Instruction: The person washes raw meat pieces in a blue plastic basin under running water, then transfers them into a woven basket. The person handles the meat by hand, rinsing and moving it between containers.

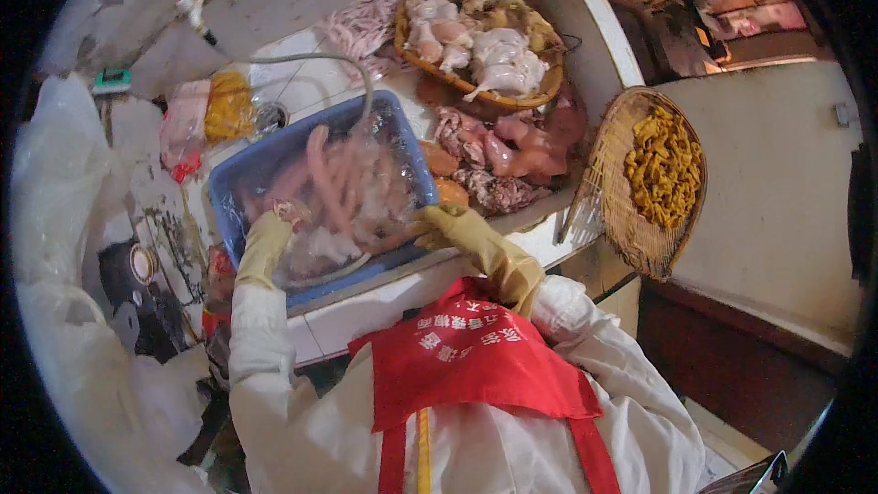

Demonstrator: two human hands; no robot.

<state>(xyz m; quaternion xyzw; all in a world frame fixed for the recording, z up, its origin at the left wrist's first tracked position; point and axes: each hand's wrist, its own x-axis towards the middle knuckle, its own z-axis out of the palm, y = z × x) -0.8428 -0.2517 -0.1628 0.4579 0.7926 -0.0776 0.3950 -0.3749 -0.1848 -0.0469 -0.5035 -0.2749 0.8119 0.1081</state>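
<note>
A blue plastic basin [236, 161] stands before me with cloudy water and several long pinkish pieces of meat or offal [329, 175] in it. My left hand [266, 241], in a cream rubber glove, reaches over its left side, its fingers closed on a small ragged piece of meat [293, 211]. At the basin's near right corner is my right hand [449, 225], gloved alike, fingers bent over the rim. A pinkish strip [394, 239] runs up to those fingers; whether they grip it or the rim, I cannot tell. A grey hose [302, 56] drops into the basin's far side.
A wicker basket [401, 48] of plucked poultry stands behind, with raw meat and offal [511, 151] heaped nearer. A woven scoop basket [610, 151] of yellowish-brown strips sits right, over the counter's edge. Plastic bags [230, 106] lie left; a tap [194, 5] juts from the wall.
</note>
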